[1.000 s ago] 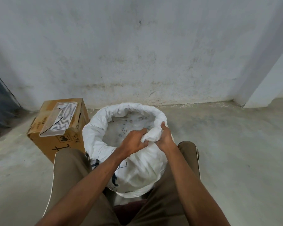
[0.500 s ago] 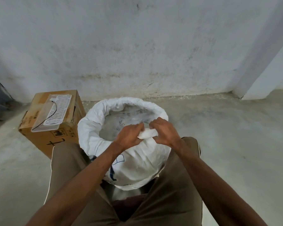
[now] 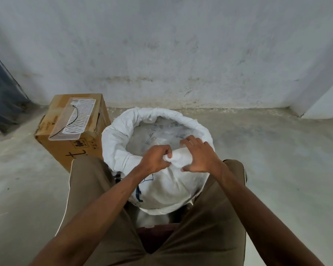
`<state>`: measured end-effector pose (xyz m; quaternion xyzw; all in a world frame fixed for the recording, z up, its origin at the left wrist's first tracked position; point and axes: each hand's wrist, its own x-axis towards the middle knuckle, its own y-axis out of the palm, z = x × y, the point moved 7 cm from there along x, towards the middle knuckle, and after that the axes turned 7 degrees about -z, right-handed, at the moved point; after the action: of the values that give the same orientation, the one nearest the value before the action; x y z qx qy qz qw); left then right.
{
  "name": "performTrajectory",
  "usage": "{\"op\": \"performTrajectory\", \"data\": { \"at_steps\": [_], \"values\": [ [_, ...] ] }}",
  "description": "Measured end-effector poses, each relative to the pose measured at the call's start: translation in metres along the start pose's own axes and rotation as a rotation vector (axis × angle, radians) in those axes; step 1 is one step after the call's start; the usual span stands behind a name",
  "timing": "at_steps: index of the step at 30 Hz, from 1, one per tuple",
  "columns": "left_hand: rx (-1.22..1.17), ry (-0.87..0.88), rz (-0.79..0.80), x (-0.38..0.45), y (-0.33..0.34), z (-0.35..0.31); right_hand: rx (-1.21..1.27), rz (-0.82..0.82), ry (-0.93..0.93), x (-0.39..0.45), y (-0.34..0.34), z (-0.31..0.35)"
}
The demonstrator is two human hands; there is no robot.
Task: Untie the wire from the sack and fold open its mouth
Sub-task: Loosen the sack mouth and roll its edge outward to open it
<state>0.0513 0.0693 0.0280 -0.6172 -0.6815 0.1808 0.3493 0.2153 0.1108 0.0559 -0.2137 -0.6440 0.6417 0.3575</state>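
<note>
The sack (image 3: pixel 158 187) stands upright on the floor (image 3: pixel 277 160) between my knees, in front of the wall (image 3: pixel 181 54). It is white woven plastic with blue print on its near side. Its mouth is open and round. The rim (image 3: pixel 123 131) is rolled outward into a thick, soft collar around the far and left sides. Inside, a crinkled clear liner with faint blue markings is visible.

My left hand (image 3: pixel 155 159) is at the near edge of the mouth. Its grip is closed tight: fingers curled into a fist, pinching a bunched fold of the sack's fabric. My right hand (image 3: pixel 199 157) is just beside it, on the same rolled section. Its grip wraps that roll: thumb below, fingers spread over the top and into the mouth.

A brown cardboard box (image 3: pixel 73 150) stands on the floor just left of the sack, near the wall. A clear flat plastic piece with a white wavy pattern lies on its top. A thin black wire (image 3: pixel 75 117) curves across that piece, apart from the sack.

The floor is bare grey concrete, the wall rough and stained.
</note>
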Motion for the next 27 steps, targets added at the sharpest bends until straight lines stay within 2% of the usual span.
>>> {"op": "performTrajectory", "data": {
  "at_steps": [3, 5, 6, 7, 11, 14, 17, 19, 21, 23, 25, 27],
  "values": [
    [0.143, 0.253, -0.036, -0.005, 0.010, -0.018, 0.015, 0.124, -0.034, 0.007, 0.010, 0.005],
    [0.257, 0.484, -0.039, -0.013, 0.017, -0.023, -0.046, 0.093, -0.065, 0.011, 0.008, 0.010],
    [0.272, 0.537, -0.034, -0.018, 0.018, -0.022, -0.064, 0.061, -0.072, 0.011, 0.007, 0.012],
    [0.241, 0.521, -0.008, -0.021, 0.018, -0.018, -0.074, 0.038, -0.079, 0.010, 0.008, 0.013],
    [0.041, 0.226, 0.152, -0.022, 0.000, 0.006, -0.063, 0.021, -0.072, 0.001, 0.021, 0.012],
    [0.187, 0.141, 0.185, -0.018, -0.016, 0.032, -0.107, 0.019, -0.024, 0.001, 0.031, 0.007],
    [0.219, 0.037, 0.203, -0.019, -0.017, 0.039, -0.176, 0.032, 0.013, -0.007, 0.042, 0.012],
    [0.305, 0.076, 0.178, -0.019, -0.011, 0.027, -0.171, -0.028, 0.027, -0.011, 0.040, 0.017],
    [0.376, 0.228, 0.115, -0.021, -0.004, 0.015, -0.108, -0.037, 0.016, -0.008, 0.038, 0.021],
    [0.475, 0.505, 0.060, -0.032, 0.004, 0.002, 0.009, -0.057, -0.006, -0.001, 0.036, 0.026],
    [0.589, 0.771, 0.014, -0.049, 0.015, -0.003, 0.176, -0.005, 0.005, 0.005, 0.041, 0.032],
    [0.634, 0.912, -0.034, -0.060, 0.022, -0.002, 0.202, 0.075, -0.030, 0.008, 0.050, 0.040]
  ]
}}
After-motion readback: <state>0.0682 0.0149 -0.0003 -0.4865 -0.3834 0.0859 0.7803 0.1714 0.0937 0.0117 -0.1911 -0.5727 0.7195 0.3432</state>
